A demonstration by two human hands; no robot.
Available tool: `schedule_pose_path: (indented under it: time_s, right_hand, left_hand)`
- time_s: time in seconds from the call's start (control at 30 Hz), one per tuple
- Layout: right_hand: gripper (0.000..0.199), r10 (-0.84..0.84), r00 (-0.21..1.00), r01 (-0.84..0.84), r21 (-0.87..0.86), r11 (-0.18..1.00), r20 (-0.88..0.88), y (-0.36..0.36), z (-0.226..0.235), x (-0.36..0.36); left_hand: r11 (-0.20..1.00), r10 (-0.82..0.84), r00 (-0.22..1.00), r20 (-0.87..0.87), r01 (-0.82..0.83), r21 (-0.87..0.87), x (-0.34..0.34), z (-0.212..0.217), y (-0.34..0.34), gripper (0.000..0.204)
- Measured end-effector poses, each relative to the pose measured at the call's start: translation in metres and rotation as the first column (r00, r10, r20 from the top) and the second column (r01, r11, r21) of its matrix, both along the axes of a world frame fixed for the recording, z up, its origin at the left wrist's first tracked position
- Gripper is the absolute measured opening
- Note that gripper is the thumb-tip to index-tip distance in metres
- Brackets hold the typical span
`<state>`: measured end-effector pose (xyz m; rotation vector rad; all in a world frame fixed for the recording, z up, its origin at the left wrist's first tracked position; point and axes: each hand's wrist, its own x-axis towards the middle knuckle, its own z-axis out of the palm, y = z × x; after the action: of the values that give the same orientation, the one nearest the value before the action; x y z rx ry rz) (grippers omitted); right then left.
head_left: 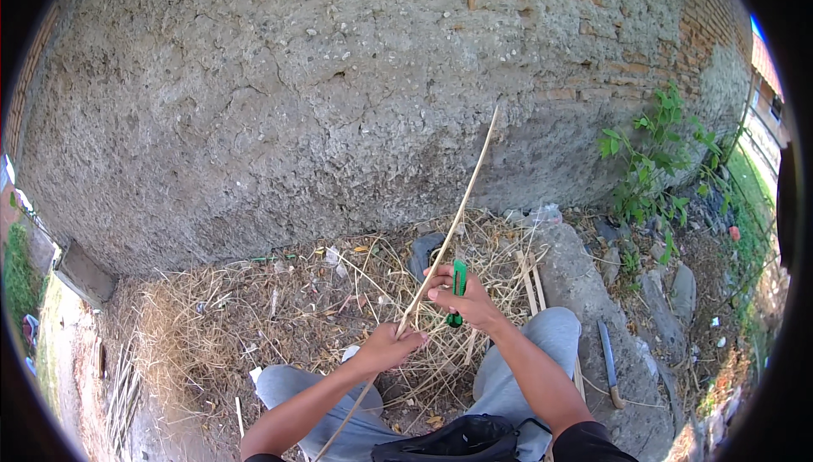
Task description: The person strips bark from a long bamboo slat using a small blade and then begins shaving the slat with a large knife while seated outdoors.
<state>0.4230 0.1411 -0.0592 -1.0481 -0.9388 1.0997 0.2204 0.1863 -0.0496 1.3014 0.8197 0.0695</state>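
Observation:
A long, thin, pale strip that looks like split bamboo [467, 195] slants from my lap up toward the wall. My left hand [391, 349] is closed round its lower part, the thumb pressed along it. Higher up, my right hand [464, 299] holds a green utility knife [459, 280], its fingers curled next to the strip. Whether the knife's blade is out, I cannot make out. The fingertips of the right hand seem to touch the strip.
A rough, crumbling wall [339, 106] rises in front. Dry shavings [195, 326] litter the ground. To the right, a long knife with a wooden handle [610, 365] lies on a concrete slab [576, 271]. Pale slats [532, 280] lie by my right knee. A black bag [457, 441] rests at my lap.

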Motion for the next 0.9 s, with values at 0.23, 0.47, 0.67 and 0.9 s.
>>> schedule_pose_path:
  time_s: [0.23, 0.47, 0.67, 0.9]
  right_hand:
    - [0.018, -0.166, 0.46, 0.179, 0.092, 0.98, 0.873, -0.011, -0.034, -0.021]
    - [0.019, -0.09, 0.262, 0.238, 0.026, 0.971, 0.961, -0.006, -0.04, -0.036]
    - [0.017, 0.04, 0.218, 0.342, -0.115, 0.933, 0.975, 0.003, -0.049, -0.035]
    - [0.015, 0.011, 0.144, 0.354, -0.062, 0.933, 0.989, 0.01, -0.07, -0.032]
  left_hand:
    - [0.805, 0.005, 0.991, -0.136, 0.076, 0.589, -0.002, -0.033, 0.013, 0.036]
    - [0.781, 0.103, 0.977, -0.187, 0.037, 0.624, 0.002, -0.033, 0.003, 0.032]
    - [0.751, 0.158, 0.953, -0.258, 0.054, 0.658, 0.003, -0.04, -0.01, 0.032]
    - [0.729, 0.133, 0.935, -0.328, 0.132, 0.672, -0.004, -0.047, -0.014, 0.022]
